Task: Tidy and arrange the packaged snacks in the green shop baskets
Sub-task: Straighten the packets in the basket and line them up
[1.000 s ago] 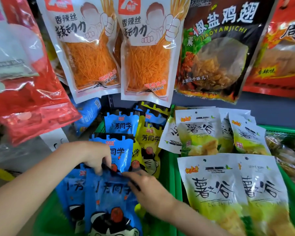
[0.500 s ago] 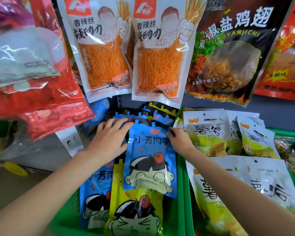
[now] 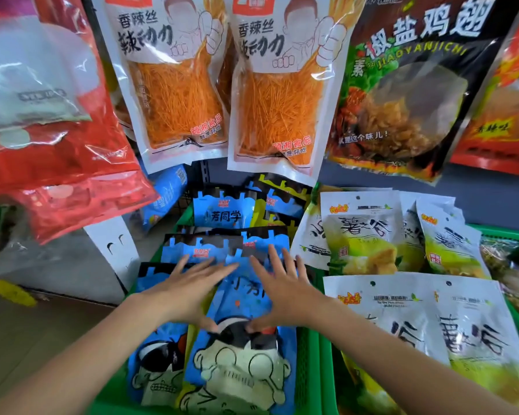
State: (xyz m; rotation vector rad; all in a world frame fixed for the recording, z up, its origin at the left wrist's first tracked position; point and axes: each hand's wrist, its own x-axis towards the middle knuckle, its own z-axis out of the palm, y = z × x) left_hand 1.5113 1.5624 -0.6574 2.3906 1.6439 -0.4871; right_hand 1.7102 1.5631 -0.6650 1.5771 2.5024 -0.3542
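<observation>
A green basket (image 3: 307, 363) holds several blue snack packets with a cartoon face. The top blue packet (image 3: 240, 363) lies flat at the front of the stack. My left hand (image 3: 189, 290) rests flat on its upper left with fingers spread and straight. My right hand (image 3: 279, 290) presses flat on its upper right, fingers also straight. More blue packets (image 3: 222, 214) and yellow packets (image 3: 277, 190) stand behind. A second green basket (image 3: 504, 230) on the right holds white and green packets (image 3: 363, 235).
Big snack bags hang close above the baskets: two orange-strip bags (image 3: 276, 112), a dark bag (image 3: 402, 97) and red bags (image 3: 57, 163) at the left. A white card (image 3: 114, 250) leans left of the basket. The floor (image 3: 27, 330) lies lower left.
Both hands let go of the blue packet's top edge and slid back down onto its face, now lying flat. The packet sits lower on the stack, covering the yellow one.
</observation>
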